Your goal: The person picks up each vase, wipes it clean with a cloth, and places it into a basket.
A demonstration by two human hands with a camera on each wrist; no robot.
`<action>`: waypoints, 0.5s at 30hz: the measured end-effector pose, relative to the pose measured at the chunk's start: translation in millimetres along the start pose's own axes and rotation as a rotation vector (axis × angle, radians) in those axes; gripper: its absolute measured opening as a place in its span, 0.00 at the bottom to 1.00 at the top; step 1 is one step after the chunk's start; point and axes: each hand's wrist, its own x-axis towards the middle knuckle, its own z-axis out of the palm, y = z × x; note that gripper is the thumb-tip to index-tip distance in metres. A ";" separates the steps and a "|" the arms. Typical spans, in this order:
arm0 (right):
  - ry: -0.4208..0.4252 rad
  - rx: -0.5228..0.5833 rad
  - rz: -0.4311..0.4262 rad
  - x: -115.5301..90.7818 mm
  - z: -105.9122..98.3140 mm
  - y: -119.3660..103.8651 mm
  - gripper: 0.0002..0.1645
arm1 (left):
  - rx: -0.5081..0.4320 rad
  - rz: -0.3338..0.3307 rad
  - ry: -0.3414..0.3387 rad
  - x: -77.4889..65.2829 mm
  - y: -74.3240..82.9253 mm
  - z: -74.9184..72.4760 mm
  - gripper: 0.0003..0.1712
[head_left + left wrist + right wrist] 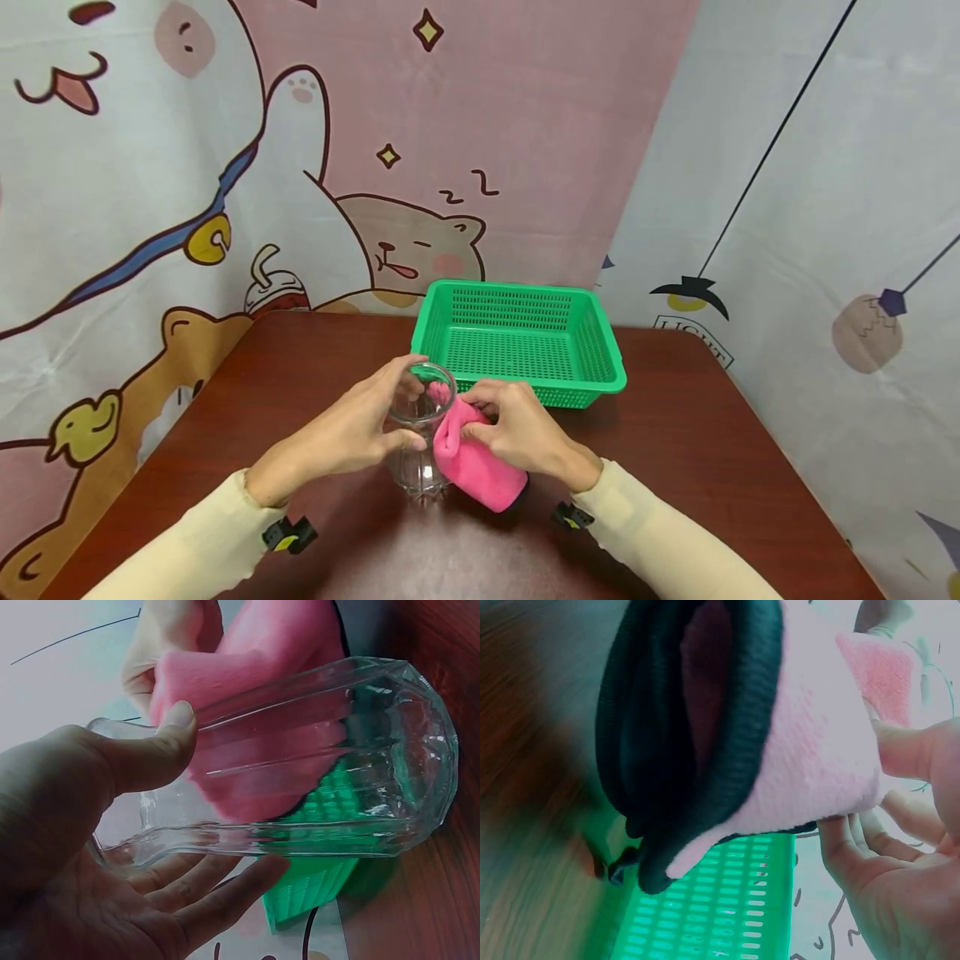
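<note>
Standing at the middle of the head view: a clear glass jar (411, 473), mouth toward the top of the frame. Left hand (358, 427) comes from lower left, holding it near the rim, thumb on the near side. Right hand (525, 429), from lower right, pinches a pink cloth (486, 477) against the jar's right side. Some pink shows at the mouth; cannot tell whether inside or through glass. Whether the base touches the table (247, 417): cannot tell. Green basket (517, 292) just above centre, beyond the hands; patterned cloth backdrop (525, 125) across the top.

Left wrist view: jar lies across the frame, rim at left, base at right. Thumb above, fingers below, a grip as wide as the neck. Pink cloth behind the glass, upper centre; basket lower centre.

Right wrist view: folded cloth fills upper centre, dark edging toward the left. Thumb and fingers grip it from the right edge. Basket below, wood blurred at left.
</note>
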 end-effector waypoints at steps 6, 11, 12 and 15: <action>0.057 0.159 0.007 1.8 -2.6 -6.6 0.17 | -0.004 -0.004 -0.009 -0.1 -0.4 -0.1 0.59; 0.094 0.231 0.021 1.1 -6.4 -6.7 0.20 | -0.018 0.002 -0.014 -0.4 -0.6 0.3 0.59; 0.104 0.238 0.020 1.2 -7.7 -6.7 0.20 | -0.022 0.008 -0.013 -0.4 -0.7 0.4 0.59; 0.135 0.258 0.008 1.7 -12.7 -7.7 0.20 | -0.039 0.011 -0.011 -0.5 -0.6 0.7 0.60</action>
